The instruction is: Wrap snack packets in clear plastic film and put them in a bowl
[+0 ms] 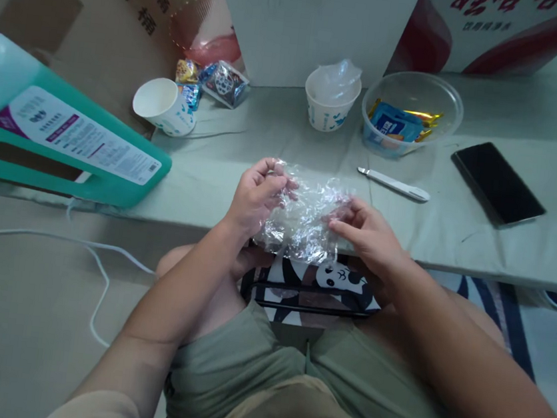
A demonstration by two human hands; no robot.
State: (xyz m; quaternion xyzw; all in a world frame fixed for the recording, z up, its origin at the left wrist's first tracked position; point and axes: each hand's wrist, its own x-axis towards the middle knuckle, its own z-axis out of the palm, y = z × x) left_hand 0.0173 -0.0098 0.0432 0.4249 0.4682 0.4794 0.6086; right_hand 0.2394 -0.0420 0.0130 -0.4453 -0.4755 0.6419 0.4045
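Note:
A crinkled sheet of clear plastic film [304, 222], perhaps a thin bag, is stretched between my two hands at the near edge of the table. My left hand [258, 197] pinches its left side between thumb and fingers. On the opposite side, my right hand [359, 226] grips the film with thumb and fingertips. Just beyond my right hand lies a white utility knife [394, 185]. Behind the film stands a paper cup [328, 115] with crumpled clear plastic [336, 81] in its mouth.
At the right are a clear plastic bowl [411, 147] with wrapped snacks [396, 123] and a black phone [498, 184]. Leftward, a paper cup [171, 113] lies tipped near snack packets [225, 82]. A large jug of green liquid [125, 181] rests at far left. Boxes [309, 25] line the back.

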